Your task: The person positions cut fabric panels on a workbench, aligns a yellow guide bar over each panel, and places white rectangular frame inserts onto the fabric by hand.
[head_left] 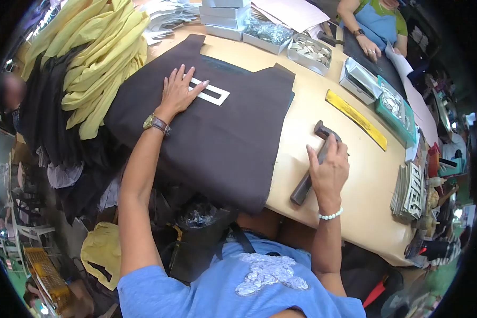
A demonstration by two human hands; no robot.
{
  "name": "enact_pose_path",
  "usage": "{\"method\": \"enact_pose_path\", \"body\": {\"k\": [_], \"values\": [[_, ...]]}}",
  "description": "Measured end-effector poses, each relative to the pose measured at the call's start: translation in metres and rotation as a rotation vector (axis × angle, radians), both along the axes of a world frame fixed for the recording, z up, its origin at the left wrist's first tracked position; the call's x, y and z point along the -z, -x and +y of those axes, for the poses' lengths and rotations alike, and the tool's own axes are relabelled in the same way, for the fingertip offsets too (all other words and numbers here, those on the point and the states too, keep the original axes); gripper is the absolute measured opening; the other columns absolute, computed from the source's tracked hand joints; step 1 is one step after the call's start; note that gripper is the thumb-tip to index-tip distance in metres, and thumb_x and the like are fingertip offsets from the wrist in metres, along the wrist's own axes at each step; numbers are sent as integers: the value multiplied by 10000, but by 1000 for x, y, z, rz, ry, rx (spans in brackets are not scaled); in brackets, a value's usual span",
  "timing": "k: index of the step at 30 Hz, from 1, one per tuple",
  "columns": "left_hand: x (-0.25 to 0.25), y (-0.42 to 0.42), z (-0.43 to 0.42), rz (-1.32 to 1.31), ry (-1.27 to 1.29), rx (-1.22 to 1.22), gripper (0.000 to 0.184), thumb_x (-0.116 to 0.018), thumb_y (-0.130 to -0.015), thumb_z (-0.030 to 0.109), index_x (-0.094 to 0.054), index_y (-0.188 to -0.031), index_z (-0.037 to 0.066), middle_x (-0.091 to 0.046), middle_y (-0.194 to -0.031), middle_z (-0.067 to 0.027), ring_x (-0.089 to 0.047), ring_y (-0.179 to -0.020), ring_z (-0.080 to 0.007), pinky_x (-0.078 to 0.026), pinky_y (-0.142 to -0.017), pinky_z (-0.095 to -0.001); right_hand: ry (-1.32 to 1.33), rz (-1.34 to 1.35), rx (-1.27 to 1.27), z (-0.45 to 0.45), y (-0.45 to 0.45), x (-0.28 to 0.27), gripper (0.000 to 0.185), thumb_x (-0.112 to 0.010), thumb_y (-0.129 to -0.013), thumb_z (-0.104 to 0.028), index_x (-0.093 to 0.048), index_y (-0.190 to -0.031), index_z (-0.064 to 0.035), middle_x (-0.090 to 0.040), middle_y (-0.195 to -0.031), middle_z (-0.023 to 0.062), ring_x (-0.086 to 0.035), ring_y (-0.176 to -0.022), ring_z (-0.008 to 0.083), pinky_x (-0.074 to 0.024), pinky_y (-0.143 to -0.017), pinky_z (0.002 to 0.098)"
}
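Observation:
My left hand (179, 94) lies flat with its fingers spread on a dark brown cloth piece (222, 143). Its thumb and palm edge rest on a white rectangular template (215, 96) with a long slot cut through it. On the table to the right, my right hand (329, 169) is curled over a hammer (303, 188), thumb on one side of the handle and fingers on the other. The hammer's dark head (323, 129) points away from me and its handle toward the table's front edge. Part of the handle is hidden by the fingers.
Yellow and black cloth (106, 58) is heaped at left. A yellow ruler-like strip (356, 119) lies right of the hammer. Behind are a box of small pale pieces (309, 53) and a green tray (397, 108). Stacked stencil plates (408, 191) sit right; another person's hand (371, 50) works opposite.

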State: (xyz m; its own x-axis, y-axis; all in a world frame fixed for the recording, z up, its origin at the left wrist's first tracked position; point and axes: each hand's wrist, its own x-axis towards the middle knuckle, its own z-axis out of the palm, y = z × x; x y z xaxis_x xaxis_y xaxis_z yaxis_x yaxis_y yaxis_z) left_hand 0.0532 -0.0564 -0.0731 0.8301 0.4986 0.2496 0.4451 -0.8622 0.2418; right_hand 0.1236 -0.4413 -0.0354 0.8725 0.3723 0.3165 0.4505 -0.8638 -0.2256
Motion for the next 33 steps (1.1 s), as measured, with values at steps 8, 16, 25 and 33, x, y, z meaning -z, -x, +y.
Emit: {"method": "enact_pose_path", "body": {"k": [8,16,25,33], "values": [[-15,1,-24,-28,-69,75,720,-444,-836,610,-409,-1352,109,-287,-1434,-194,-211,-1345,-359,-127,-1051,-611,-223,281,63,-9,-15,8,643,-635,-725,-283,-456,-1296,-49,-637,-722,163,-609,-583,292,-497,-614,389],[-7,0,-27,103,-50,54,678,-434,-844,593,-384,-1377,177,-286,-1453,-140,-195,-1360,-345,-98,-1051,-620,-396,187,-336,78,7,-34,463,-601,-756,-283,-587,-1187,-115,-620,-678,116,-582,-533,267,-462,-535,378],[-4,0,-21,88,-63,52,677,-453,-836,592,-397,-1368,177,-293,-1449,-143,-209,-1358,-339,-107,-1044,-628,-145,160,-345,147,-14,5,498,-546,-811,-365,-532,-1237,-108,-654,-790,187,-646,-706,349,-511,-648,430],[-5,3,-21,98,-81,23,708,-418,-846,610,-360,-1385,156,-277,-1453,-153,-211,-1355,-345,-125,-1040,-628,-231,320,-591,88,25,-9,705,-624,-793,-388,-370,-1333,-13,-527,-1150,246,-538,-1043,348,-451,-837,404]]}}
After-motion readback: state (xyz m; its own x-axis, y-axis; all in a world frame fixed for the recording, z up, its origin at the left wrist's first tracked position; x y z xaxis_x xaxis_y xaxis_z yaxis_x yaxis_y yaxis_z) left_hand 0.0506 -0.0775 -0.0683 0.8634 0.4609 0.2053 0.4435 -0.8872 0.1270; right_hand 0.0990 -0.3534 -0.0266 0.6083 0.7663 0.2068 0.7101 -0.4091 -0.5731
